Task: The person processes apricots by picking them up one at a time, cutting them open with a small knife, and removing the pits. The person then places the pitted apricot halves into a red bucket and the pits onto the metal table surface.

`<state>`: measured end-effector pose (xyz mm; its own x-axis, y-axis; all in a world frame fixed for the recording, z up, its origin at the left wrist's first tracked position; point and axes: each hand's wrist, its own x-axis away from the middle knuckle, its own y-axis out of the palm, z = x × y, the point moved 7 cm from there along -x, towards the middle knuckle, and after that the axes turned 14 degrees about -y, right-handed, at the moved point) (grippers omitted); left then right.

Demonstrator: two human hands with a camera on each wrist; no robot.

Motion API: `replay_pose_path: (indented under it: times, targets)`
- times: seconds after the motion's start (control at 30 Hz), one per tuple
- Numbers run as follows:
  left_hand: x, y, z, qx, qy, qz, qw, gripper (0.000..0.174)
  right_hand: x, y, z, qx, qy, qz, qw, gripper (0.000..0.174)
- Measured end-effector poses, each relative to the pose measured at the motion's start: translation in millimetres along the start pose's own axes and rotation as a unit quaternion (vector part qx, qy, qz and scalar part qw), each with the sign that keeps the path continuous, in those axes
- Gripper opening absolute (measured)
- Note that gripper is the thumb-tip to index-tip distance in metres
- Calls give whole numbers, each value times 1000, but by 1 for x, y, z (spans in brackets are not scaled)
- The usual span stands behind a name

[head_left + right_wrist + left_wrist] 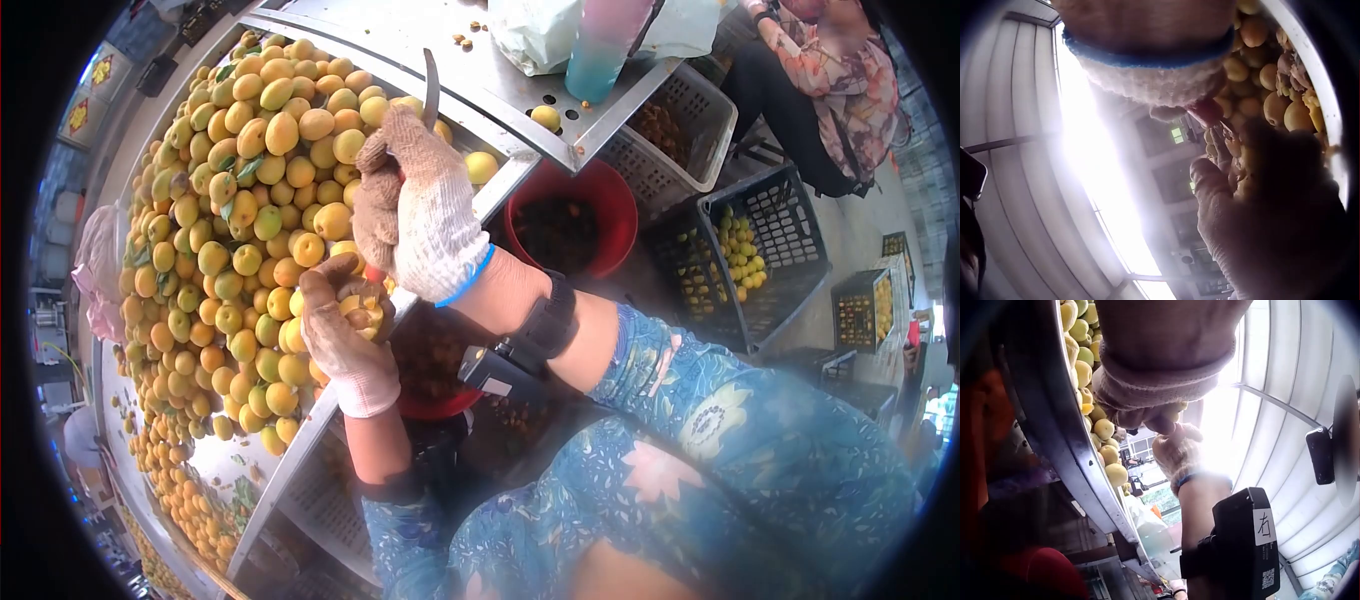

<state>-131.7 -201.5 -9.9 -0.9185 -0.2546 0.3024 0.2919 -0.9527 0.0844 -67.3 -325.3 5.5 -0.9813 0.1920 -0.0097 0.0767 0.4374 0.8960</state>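
In the head view the gloved left hand [345, 340] grips a yellow fruit [362, 314] whose flesh is cut open, at the edge of the fruit pile [240, 230]. Just above it, the gloved right hand [425, 200] is curled round a red-handled tool [375, 273]; a curved blade [431, 90] sticks up past its knuckles. The right wrist view shows the red handle [1205, 112] close to the fruit and the left hand [1222, 219]. Both hands nearly meet in the left wrist view, where the right hand [1179, 453] is partly behind the left.
A metal table edge [300, 440] runs below the hands. Beneath it are red buckets [622, 215], a grey crate [700, 130] and a black crate [790, 220] with fruit. A blue-pink bottle [600, 60] stands on the metal top; a seated person [830, 90] is at the upper right.
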Motion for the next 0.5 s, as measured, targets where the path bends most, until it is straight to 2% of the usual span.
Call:
replay_pose_path:
  times: [0.03, 0.1, 0.17, 0.2, 0.23, 0.27, 0.3, 0.37, 0.4, 0.43, 0.47, 0.5]
  targets:
    - [1, 1, -1, 65, -25, 0, 998, 51, 1, -4, 3, -19, 27, 38, 999, 34]
    - [-4, -5, -5, 56, -33, -12, 998, 52, -1, -5, 8, -42, 55, 47, 996, 34]
    - [-2, -8, 1, -30, -3, 7, 1000, 52, -2, -7, 14, -67, 83, 59, 993, 34]
    - [-6, -11, -4, -30, -4, 7, 1000, 52, -3, -9, 21, -100, 118, 85, 984, 34]
    - [-2, -11, 11, -170, 180, 39, 968, 48, -1, -10, 29, -132, 153, 110, 973, 35]
    - [13, -3, 22, -302, 354, 69, 882, 44, 0, -10, 31, -134, 154, 110, 973, 35]
    - [17, -1, 25, -303, 354, 71, 882, 44, 0, -10, 33, -130, 155, 115, 972, 34]
    - [11, -2, 18, -118, 184, 4, 976, 33, -1, -14, 37, -126, 158, 121, 972, 33]
    - [6, -6, 16, -118, 183, 4, 976, 33, -3, -19, 42, -137, 177, 109, 969, 33]
    - [-15, -20, -6, 26, 17, -1, 1000, 30, -2, -17, 43, -147, 196, 96, 965, 33]
    - [-26, -24, -31, 169, -149, -6, 974, 27, 0, -16, 44, -145, 197, 96, 965, 33]
    - [-31, -25, -31, 171, -149, -5, 974, 27, 2, -13, 42, -105, 184, 95, 973, 33]
